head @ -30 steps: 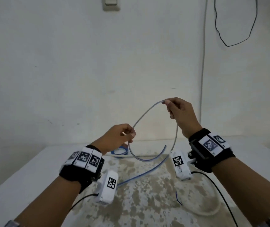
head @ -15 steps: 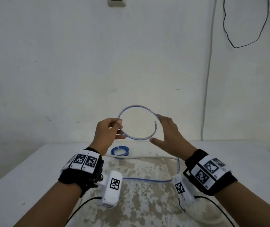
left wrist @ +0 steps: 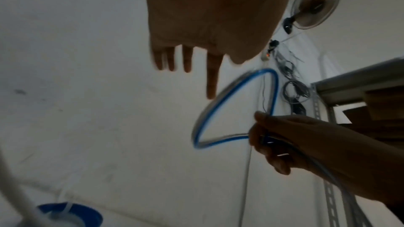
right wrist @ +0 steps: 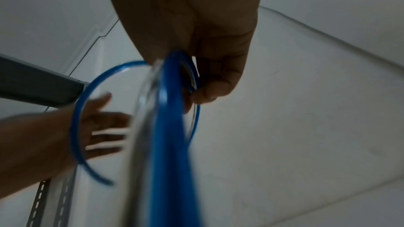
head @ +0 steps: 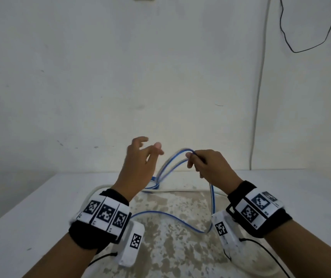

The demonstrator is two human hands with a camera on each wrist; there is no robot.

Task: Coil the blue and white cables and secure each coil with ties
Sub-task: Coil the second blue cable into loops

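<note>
The blue cable [head: 170, 163] forms a loop in the air above the table. My right hand [head: 190, 159] pinches the top of that loop; the rest runs down past my right wrist and across the table [head: 40, 207]. My left hand [head: 147, 146] hovers just left of the loop with fingers spread, holding nothing. In the left wrist view, the straight fingers [left wrist: 211, 78] point beside the blue loop [left wrist: 218, 108]. The right wrist view shows the blue cable [right wrist: 170, 127] gripped by my right hand [right wrist: 207, 91]. The white cable [head: 180, 190] lies across the table's far side.
A small blue coil [left wrist: 72, 213] bound with a white tie lies on the table behind my left hand. The tabletop's middle is a worn, mottled patch [head: 170, 247]. A wall stands right behind the table. A metal shelf [left wrist: 360, 82] and a fan [left wrist: 317, 4] are at the side.
My left hand has let go of the blue loop and opened. My right hand, open beside the loop before, now pinches it. The loop has dropped lower and narrowed.
</note>
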